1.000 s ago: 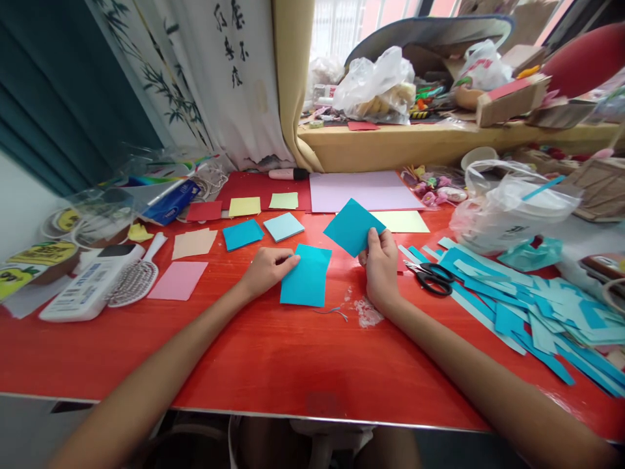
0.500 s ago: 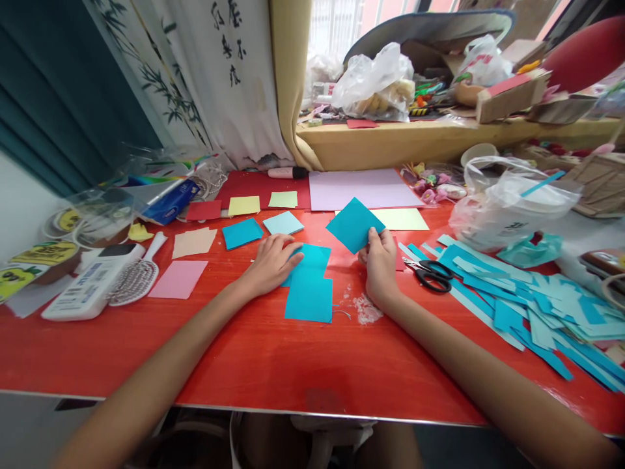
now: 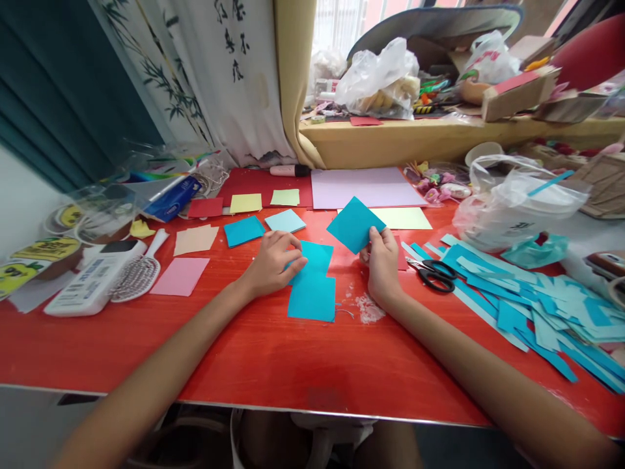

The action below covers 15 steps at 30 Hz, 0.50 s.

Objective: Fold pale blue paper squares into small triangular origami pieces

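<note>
My right hand (image 3: pixel 382 264) pinches a square of blue paper (image 3: pixel 355 225) by its lower right corner, holding it tilted like a diamond above the table. Two more blue paper squares (image 3: pixel 312 299) lie partly overlapping in front of me. My left hand (image 3: pixel 274 264) hovers or rests at the left edge of the upper one, fingers loosely apart and holding nothing; whether it touches the paper I cannot tell. Black-handled scissors (image 3: pixel 436 276) lie just right of my right hand.
Blue and pale strips of cut paper (image 3: pixel 541 299) pile up at the right. A blue stack (image 3: pixel 244 231), pale blue stack (image 3: pixel 285 221) and pink sheet (image 3: pixel 180 277) lie leftward, near a hairbrush (image 3: pixel 139 273). White plastic bag (image 3: pixel 517 202) stands behind the strips.
The view has shifted slightly. My left hand's fingers look a little more lifted and curled; my right hand keeps the blue square in the same pose.
</note>
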Each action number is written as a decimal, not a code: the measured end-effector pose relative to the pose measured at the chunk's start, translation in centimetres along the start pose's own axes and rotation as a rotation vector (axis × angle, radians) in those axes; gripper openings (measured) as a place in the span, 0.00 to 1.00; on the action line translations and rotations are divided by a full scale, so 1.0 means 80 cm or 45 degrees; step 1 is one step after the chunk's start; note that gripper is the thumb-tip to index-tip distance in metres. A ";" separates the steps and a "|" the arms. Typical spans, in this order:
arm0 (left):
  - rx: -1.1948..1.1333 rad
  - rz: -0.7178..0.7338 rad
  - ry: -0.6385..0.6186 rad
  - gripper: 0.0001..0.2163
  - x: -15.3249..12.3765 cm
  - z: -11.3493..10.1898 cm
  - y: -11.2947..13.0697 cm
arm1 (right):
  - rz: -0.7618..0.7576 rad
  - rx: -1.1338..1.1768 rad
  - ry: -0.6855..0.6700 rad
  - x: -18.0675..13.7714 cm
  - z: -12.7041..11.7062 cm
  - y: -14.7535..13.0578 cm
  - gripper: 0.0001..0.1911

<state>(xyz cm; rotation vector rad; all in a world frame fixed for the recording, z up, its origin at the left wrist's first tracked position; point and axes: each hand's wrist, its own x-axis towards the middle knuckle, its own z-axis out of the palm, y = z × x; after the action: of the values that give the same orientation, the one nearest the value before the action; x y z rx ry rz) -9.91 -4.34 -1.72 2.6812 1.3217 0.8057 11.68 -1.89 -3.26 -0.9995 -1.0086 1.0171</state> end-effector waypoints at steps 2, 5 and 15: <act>0.003 0.042 -0.086 0.16 -0.001 -0.002 0.001 | -0.005 -0.003 -0.008 0.000 0.000 0.000 0.14; -0.024 0.067 -0.059 0.14 -0.002 -0.002 0.001 | 0.005 0.029 -0.008 0.000 0.001 0.000 0.13; -0.077 -0.135 0.350 0.15 0.001 0.001 0.007 | -0.048 -0.349 -0.319 -0.012 0.004 -0.011 0.17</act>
<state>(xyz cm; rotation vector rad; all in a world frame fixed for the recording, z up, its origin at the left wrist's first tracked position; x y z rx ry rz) -9.44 -4.60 -1.61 2.4977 1.4510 1.2137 11.33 -2.91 -2.53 -1.0874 -1.3971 1.0070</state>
